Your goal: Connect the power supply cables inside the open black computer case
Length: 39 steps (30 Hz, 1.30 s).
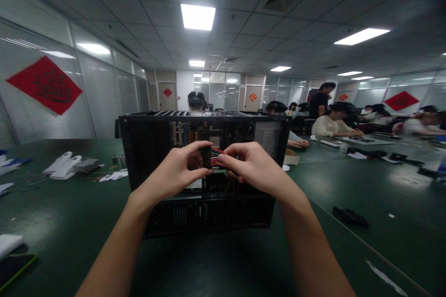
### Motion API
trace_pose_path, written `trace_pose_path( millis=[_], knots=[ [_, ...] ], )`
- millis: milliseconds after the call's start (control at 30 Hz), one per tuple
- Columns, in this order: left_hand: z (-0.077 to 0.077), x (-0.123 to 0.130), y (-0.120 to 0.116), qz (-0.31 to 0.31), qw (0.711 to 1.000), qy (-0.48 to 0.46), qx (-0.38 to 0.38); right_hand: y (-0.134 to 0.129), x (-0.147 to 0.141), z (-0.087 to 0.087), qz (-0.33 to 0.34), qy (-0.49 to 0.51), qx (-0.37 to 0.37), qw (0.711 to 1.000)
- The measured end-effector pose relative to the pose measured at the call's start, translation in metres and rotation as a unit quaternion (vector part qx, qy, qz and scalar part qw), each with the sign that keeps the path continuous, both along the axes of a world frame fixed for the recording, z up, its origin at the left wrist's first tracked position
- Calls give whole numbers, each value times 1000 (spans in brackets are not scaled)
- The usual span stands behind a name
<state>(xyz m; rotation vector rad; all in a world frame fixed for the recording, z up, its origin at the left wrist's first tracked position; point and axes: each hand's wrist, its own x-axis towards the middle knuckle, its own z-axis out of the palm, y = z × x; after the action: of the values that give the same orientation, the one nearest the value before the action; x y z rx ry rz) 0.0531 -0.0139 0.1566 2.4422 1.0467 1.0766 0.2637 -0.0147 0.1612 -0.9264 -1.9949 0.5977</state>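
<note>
Two things are held before me: a black connector, clamped in the left hand, and coloured wires, pinched in the right hand. At twelve o'clock the computer case stands open, slots showing; I cannot tell whether the connector is seated.

PC case metal, semi-matt; table smooth, glossy fin.; bag plast.

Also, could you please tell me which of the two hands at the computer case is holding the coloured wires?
The right hand: its fingers pinch the coloured wires, while the left hand grips the black connector at their end.
</note>
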Motion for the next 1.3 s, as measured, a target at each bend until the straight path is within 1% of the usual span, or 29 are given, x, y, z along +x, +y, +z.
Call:
trace_pose_path(
  millis=[167, 333, 533, 700, 867, 967, 1067, 1167, 1233, 1300],
  knots=[
    [0, 0, 2, 11, 1000, -13, 5, -3, -2, -2, -9, -18, -3, 1000],
    [1, 5, 2, -12, 999, -30, -17, -2, -3, -5, 0, -50, 2, 999],
    [1, 10, 1, -40, 997, -48, -54, 1, -6, -6, 64, -22, -35, 997],
    [4, 6, -3, -59, 995, -51, -69, -4, -9, -3, 147, -8, -92, 985],
    [6, 6, -7, -62, 996, -37, -59, -6, -10, -4, 165, 6, -99, 981],
    [7, 8, -11, -47, 998, -23, -45, -9, -9, -3, 160, 10, -101, 982],
    [8, 11, -15, -20, 1000, -3, -5, -11, -7, -2, 154, 16, -108, 982],
    [9, 13, -15, 10, 997, 19, 70, -10, -6, -2, 156, 33, -105, 982],
    [8, 13, -11, 34, 989, 23, 144, -6, -6, -3, 152, 62, -94, 982],
    [5, 13, -5, 66, 967, 18, 244, -2, -5, -4, 133, 98, -81, 983]
  ],
)
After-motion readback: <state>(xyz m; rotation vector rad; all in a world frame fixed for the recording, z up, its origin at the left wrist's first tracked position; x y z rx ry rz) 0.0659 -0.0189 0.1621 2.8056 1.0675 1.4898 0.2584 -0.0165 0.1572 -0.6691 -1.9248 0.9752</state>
